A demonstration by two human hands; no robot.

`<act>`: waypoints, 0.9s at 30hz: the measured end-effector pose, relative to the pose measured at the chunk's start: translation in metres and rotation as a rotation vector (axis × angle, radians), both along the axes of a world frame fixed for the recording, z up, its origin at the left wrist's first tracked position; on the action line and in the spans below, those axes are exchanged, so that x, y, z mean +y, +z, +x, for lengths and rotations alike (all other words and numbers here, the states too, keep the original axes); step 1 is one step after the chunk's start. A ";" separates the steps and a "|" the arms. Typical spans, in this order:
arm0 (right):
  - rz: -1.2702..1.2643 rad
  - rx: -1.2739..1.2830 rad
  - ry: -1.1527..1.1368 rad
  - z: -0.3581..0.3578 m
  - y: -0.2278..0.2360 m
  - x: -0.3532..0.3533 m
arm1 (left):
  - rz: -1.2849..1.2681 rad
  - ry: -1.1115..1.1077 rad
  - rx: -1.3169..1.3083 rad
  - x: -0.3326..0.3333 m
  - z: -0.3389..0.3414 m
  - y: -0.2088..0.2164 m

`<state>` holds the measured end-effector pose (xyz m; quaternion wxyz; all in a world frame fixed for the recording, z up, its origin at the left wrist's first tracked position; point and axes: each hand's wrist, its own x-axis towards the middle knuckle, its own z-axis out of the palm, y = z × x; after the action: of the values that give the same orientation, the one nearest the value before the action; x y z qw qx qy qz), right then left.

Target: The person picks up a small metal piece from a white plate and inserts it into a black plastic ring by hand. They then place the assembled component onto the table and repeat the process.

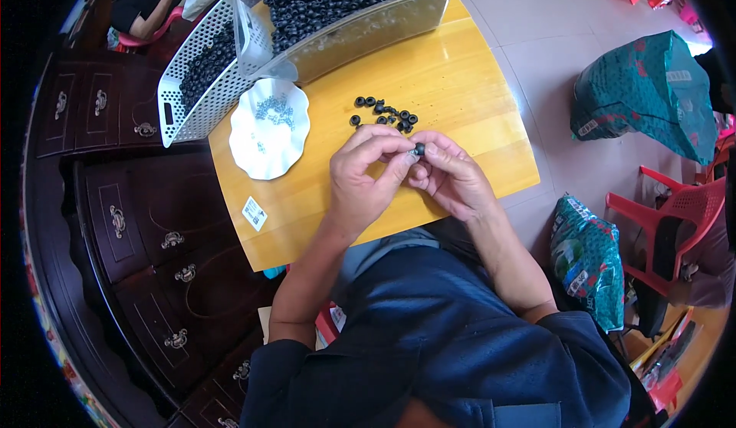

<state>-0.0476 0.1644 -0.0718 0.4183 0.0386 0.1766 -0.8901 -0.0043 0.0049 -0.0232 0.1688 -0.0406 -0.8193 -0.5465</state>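
Both my hands meet above the near part of the yellow wooden table, fingertips almost touching. Thumb and fingers of my right hand pinch a small round black plastic part. My left hand is closed in a pinch against its left side, on a tiny pale piece mostly hidden by the fingertips. Just beyond my hands lies a loose group of several similar black parts. Left of my left hand, a white wavy-edged plate holds small clear pieces.
A clear plastic bin heaped with black parts stands at the table's far side. A white perforated basket with more leans beside it. Dark drawers line the left. Green bags and a red chair stand right. Another person sits far left.
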 end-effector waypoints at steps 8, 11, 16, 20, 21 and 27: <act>0.126 0.030 0.015 -0.002 0.003 0.003 | 0.032 0.047 -0.053 -0.001 -0.003 0.007; 0.100 0.017 0.014 -0.003 0.003 0.003 | -0.018 0.055 -0.036 0.001 -0.001 0.011; 0.075 0.013 -0.010 0.000 0.001 0.001 | -0.168 0.054 0.067 0.002 -0.001 0.010; 0.090 0.042 0.000 0.001 -0.001 -0.001 | -0.229 0.070 0.048 0.003 0.002 0.011; 0.116 0.049 -0.012 0.002 0.001 -0.002 | -0.231 0.073 0.048 0.002 0.001 0.011; 0.254 0.221 -0.019 0.003 0.002 -0.002 | 0.239 -0.013 -0.332 -0.006 0.004 0.016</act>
<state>-0.0450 0.1628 -0.0696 0.3798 -0.0051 0.3324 -0.8633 -0.0003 -0.0007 -0.0077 0.0313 0.0651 -0.7650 -0.6400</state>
